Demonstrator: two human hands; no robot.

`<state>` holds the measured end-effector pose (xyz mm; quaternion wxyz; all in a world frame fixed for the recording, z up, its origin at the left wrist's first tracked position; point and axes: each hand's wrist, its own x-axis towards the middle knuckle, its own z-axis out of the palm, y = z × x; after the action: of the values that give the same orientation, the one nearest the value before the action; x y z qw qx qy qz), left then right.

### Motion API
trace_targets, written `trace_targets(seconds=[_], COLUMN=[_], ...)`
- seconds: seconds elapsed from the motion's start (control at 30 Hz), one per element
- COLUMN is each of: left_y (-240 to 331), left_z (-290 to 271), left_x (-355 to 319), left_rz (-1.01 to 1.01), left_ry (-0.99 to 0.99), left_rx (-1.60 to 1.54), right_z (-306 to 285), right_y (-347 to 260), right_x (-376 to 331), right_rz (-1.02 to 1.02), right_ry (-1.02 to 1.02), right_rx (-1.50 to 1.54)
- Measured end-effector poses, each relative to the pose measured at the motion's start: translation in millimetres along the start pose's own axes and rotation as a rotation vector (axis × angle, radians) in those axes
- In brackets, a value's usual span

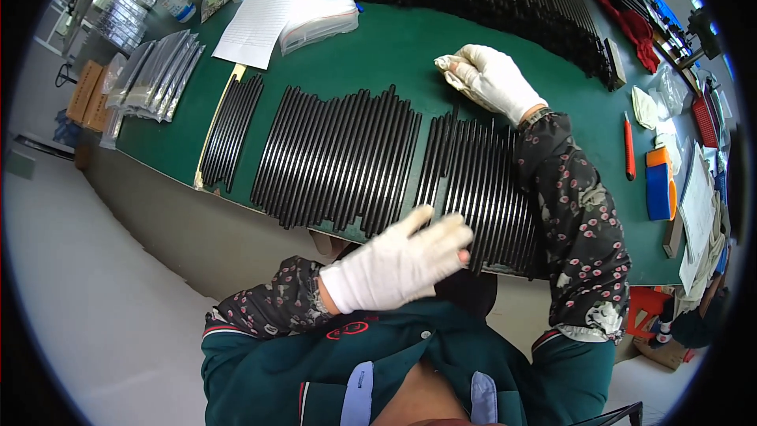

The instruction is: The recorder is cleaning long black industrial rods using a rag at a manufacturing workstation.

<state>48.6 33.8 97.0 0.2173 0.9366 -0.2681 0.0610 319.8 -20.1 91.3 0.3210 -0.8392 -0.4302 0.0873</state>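
Note:
In a white glove, my left hand (398,262) has its fingers stretched out over the near ends of black rods. My right hand (501,83), also gloved in white, is closed on a crumpled whitish cloth (465,85) just beyond the far ends of the right-hand rods. Glossy black rods lie side by side in three groups: a narrow group (233,134) at the left, a wide group (335,158) in the middle, and a right group (485,189) partly under my right sleeve. A gap splits the right group near its left side.
A large stack of black rods (489,0) fills the table's far side. Papers (272,12) and bagged packs (162,71) lie at the far left. A pale strip (219,122) edges the narrow group. At right are a red pen-like tool (628,146) and a blue-orange tape dispenser (658,189).

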Motion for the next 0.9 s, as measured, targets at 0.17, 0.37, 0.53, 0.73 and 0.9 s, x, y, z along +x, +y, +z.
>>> trace_targets(seconds=[0.17,0.37,0.53,0.73,0.9], left_y=[-4.0,-3.2,-2.1,-7.4,-3.9], left_z=[11.4,8.0,30.5,33.0,32.0], left_x=[-11.7,-8.3,-15.4,-10.6,-7.6], left_rz=[-0.142,-0.022,-0.031,-0.007,0.014], left_ry=[0.096,0.094,0.239,0.279,0.258], left_rx=[0.086,0.032,0.075,0.093,0.137], right_z=[-0.9,-4.0,27.7,20.8,19.7], right_y=[-26.0,-47.1,-70.6,-54.9,-65.0], right_x=[-32.4,-55.7,-88.2,-57.4,-70.4], right_rz=[-0.302,-0.247,-0.832,-0.613,-0.614], right_ry=[-0.098,0.149,-0.066,0.029,0.075], right_rx=[-0.048,0.325,-0.167,-0.205,-0.464])
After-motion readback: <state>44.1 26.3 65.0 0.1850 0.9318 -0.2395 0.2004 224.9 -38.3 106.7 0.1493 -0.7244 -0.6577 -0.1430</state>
